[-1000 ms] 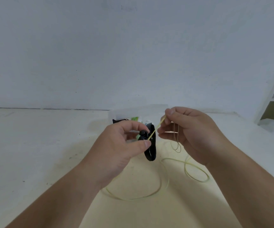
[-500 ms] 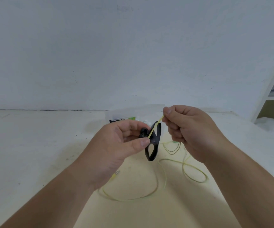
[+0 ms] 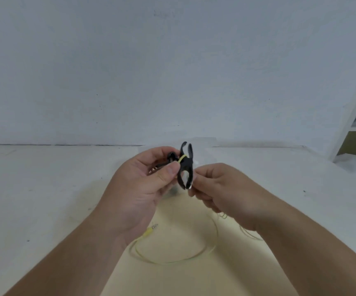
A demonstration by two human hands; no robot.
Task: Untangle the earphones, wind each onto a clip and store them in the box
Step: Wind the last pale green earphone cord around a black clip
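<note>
My left hand (image 3: 145, 184) pinches a black winding clip (image 3: 186, 167) upright above the table, thumb on its waist, with dark earbuds (image 3: 171, 157) tucked under the fingers. One turn of yellow-green earphone cable crosses the clip's middle. My right hand (image 3: 217, 189) sits just right of and below the clip, fingers curled and pinching the cable where it leaves the clip. The rest of the yellow-green cable (image 3: 194, 258) lies in a loose loop on the table under my hands, its jack plug (image 3: 151, 229) near my left wrist. The storage box is mostly hidden behind my hands.
A white table (image 3: 44, 199) runs back to a plain white wall. A white upright post (image 3: 352, 116) and shelves stand at the far right, with crumpled white material (image 3: 352, 165) at its base.
The clip has been turned so its prongs point up, and a turn of cable now lies around its middle. My right hand dropped from above the clip to its lower right.
</note>
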